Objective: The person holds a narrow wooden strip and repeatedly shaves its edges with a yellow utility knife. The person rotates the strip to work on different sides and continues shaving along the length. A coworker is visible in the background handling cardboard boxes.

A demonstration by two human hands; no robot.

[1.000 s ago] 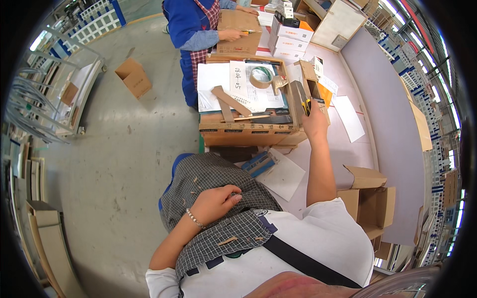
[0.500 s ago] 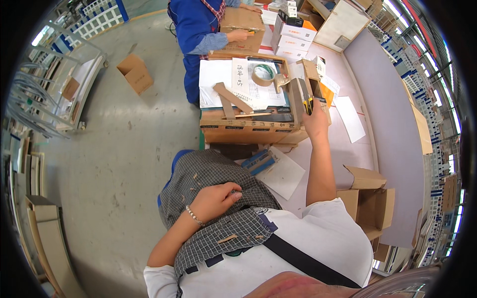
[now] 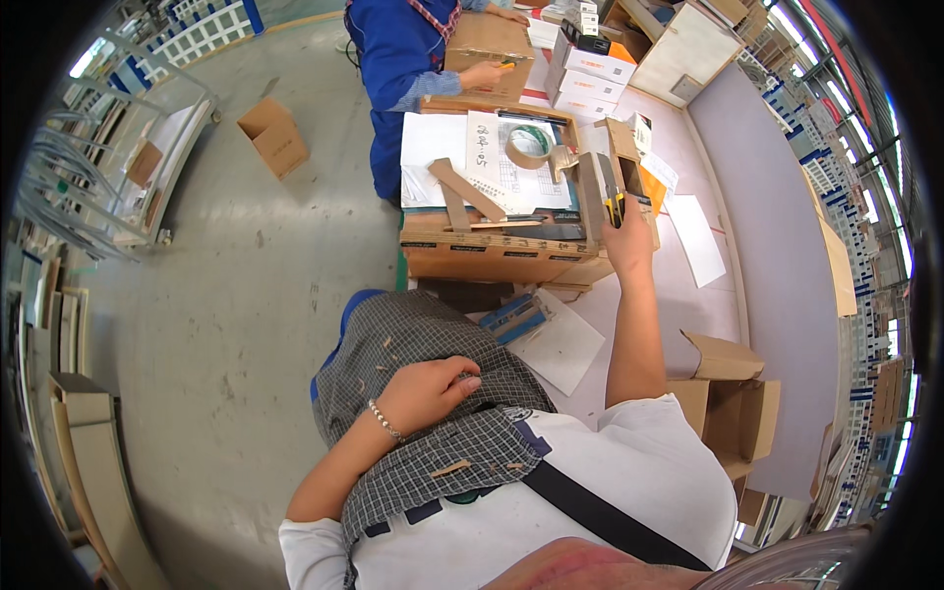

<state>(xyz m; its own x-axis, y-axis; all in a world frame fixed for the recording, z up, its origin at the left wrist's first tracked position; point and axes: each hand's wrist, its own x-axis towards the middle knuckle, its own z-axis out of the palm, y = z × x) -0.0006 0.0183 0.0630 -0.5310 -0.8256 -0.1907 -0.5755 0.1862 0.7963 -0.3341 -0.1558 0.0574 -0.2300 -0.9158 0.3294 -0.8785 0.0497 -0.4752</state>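
Observation:
My right hand (image 3: 629,244) is closed on a yellow-and-black utility knife (image 3: 615,209), its long grey blade pointing away from me. Hand and knife are at a narrow open cardboard box (image 3: 621,143) on the right side of the work surface; some of my fingers are hidden. My left hand (image 3: 428,395) rests on the checked apron (image 3: 393,334) over my lap, empty, its fingers loosely bent and thumb apart. Left of the narrow box lie a tape roll (image 3: 529,146) in a dispenser, papers (image 3: 433,138) and brown cardboard strips (image 3: 467,190).
Across the work surface, a person in blue (image 3: 393,54) holds a small yellow tool against a closed carton (image 3: 487,49). White boxes (image 3: 590,84) are stacked beside it. An open carton (image 3: 733,408) stands at my right, another (image 3: 272,138) on the floor, and a trolley (image 3: 172,167) farther left.
The whole view has shifted slightly. My right hand stays at the narrow box with the knife, and my left hand stays on my lap.

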